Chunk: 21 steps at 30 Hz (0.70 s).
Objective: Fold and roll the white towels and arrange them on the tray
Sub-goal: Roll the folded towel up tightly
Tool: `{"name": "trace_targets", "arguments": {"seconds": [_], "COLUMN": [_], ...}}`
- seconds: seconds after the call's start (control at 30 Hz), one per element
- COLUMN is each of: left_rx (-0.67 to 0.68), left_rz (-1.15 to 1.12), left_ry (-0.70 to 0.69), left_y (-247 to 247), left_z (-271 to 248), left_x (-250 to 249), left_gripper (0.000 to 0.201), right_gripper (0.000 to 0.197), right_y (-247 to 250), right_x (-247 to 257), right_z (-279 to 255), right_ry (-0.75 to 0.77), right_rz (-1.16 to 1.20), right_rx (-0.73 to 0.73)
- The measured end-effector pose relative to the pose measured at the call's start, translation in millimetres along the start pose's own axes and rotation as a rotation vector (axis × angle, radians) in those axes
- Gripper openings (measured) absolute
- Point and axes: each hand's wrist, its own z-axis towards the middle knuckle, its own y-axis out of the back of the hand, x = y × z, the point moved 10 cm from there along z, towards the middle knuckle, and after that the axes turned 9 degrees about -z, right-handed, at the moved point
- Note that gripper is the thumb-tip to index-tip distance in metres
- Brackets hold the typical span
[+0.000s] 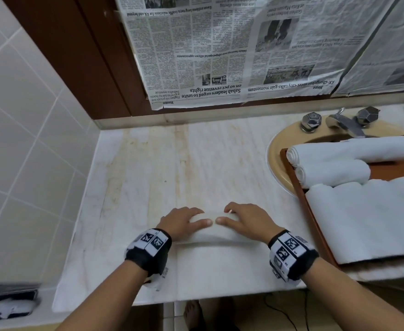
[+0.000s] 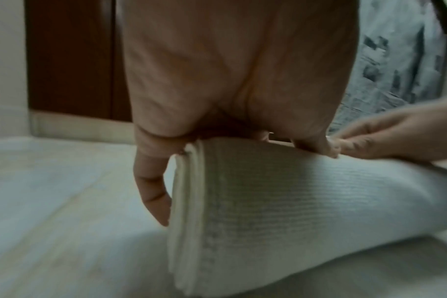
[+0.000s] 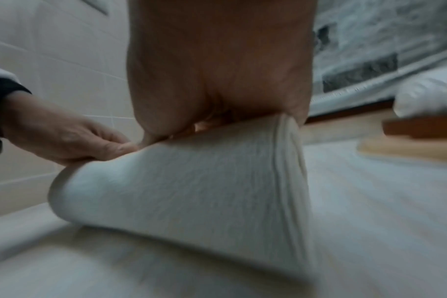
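We see the left hand [image 1: 180,222] and the right hand [image 1: 246,220] side by side, fingers curled over the half-rolled white terry towel [image 1: 217,235] on the pale marble counter [image 1: 148,175] at six o'clock. At three o'clock the brown wooden tray [image 1: 387,168] carries two rolled white towels [image 1: 349,150] and one flat folded white towel [image 1: 368,218].

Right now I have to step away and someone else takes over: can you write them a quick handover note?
Left hand and right hand: both curled over the half-rolled towel on the counter, thumbs nearly touching.
Done: two rolled towels lie side by side on the wooden tray over the sink.
Left: finish this roll and place it on the tray; a flat folded towel on the tray appears unrolled.
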Motion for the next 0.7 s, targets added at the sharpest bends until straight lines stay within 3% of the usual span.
{"name": "trace_targets", "arguments": {"seconds": [0.1,0.23,0.57,0.7], "left_rx": [0.012,0.078,0.223,0.186], "left_rz": [-0.032,0.008,0.01,0.003], "left_ry": [0.044,0.058,0.046,-0.056], "left_y": [1.9,-3.9,-51.8,-59.2], "left_z": [-3.2,-9.7,-38.5,-48.0], "left_x": [-1.5,-2.7,-17.3,-30.7], "left_gripper": [0.092,0.082,0.068,0.058], "right_gripper": [0.081,0.082,0.105,0.095], "right_y": [3.9,-11.9,-25.8,-25.1], "right_x": [-3.6,-34.2,-50.6,-53.2], "right_z": [-14.7,-34.3,-63.0,-82.8], "right_ry": [-0.028,-0.176,-0.162,-0.106], "right_rz": [-0.088,0.056,0.154,0.295], "right_rx": [-0.125,0.093,0.369,0.381]}}
